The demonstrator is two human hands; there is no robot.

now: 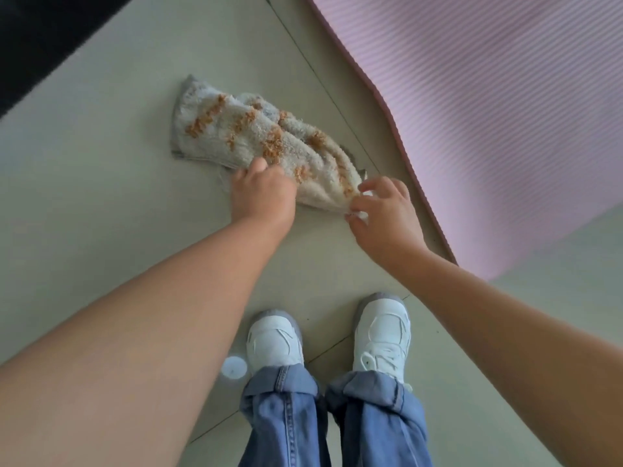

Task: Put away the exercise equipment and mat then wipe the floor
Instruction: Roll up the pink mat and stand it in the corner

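Note:
A fluffy white cloth [256, 136] with orange-brown patches and a grey edge lies crumpled on the pale tiled floor [101, 170]. My left hand [263, 193] is closed on the cloth's near edge. My right hand [384, 210] pinches the cloth's near right corner between thumb and fingers. A pink ribbed exercise mat [505, 112] lies flat on the floor to the right of the cloth, its edge a little way from my right hand.
My two feet in white sneakers [274, 342] and blue jeans stand just below the hands. A small round white spot [233, 367] sits on the floor beside the left shoe. A dark area [40, 38] fills the top left corner.

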